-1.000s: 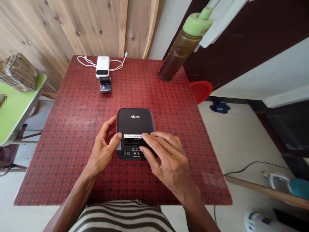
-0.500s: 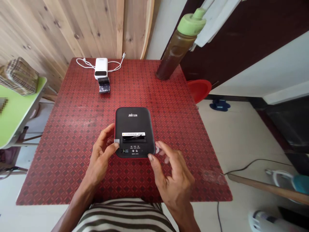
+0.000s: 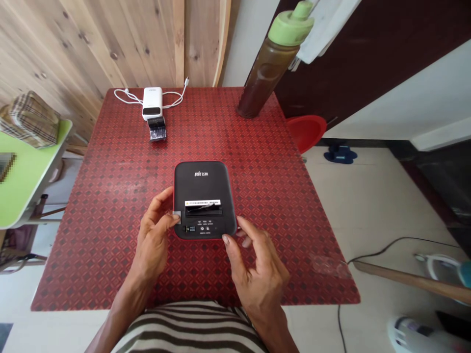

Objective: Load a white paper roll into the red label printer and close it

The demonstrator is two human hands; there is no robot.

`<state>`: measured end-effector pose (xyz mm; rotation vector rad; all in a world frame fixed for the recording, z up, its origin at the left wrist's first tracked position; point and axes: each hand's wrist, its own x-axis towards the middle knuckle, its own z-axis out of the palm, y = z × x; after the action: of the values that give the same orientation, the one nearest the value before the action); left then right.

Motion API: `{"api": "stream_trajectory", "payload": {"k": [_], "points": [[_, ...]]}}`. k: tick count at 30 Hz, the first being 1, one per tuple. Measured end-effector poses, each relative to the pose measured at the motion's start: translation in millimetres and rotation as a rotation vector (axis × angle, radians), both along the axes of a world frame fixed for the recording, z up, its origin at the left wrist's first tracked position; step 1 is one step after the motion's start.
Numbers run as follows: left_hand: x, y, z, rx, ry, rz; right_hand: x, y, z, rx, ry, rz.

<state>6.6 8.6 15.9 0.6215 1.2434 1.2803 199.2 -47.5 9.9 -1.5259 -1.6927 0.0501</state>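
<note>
Your black device (image 3: 202, 185) is near the middle of the table (image 3: 287, 196), slot uppermost. At its 8 o'clock, your left hand (image 3: 152, 238) holds that side between thumb and fingers. At 5 o'clock, your right hand's (image 3: 259, 267) thumb and forefinger stand apart around the corner; you cannot tell whether they grip. A white gadget (image 3: 152, 101) lies at 11 o'clock, a bottle (image 3: 267, 71) at 1.

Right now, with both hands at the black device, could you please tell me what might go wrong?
The device could slide if the left hand, its thumb on the grey patch, pushes hard. What looks like film at the slot might tear or jam. The bottle stands near the edge of the table, so a bump might tip it off.
</note>
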Motion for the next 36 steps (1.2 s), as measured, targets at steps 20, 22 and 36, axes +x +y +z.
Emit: {"api": "stream_trajectory", "payload": {"k": [20, 22, 36], "points": [[-9.2, -8.1, -27.5, 0.189, 0.098, -0.134, 13.3, 97.1, 49.7, -0.115, -0.287, 0.478], [-10.4, -8.6, -27.8, 0.202, 0.094, -0.15, 1.7, 116.5, 51.1, -0.264, -0.422, 0.563], [-13.4, -11.7, -23.2, 0.152, 0.069, -0.171, -39.1, 150.5, 49.6, -0.532, -0.765, 0.541]]}}
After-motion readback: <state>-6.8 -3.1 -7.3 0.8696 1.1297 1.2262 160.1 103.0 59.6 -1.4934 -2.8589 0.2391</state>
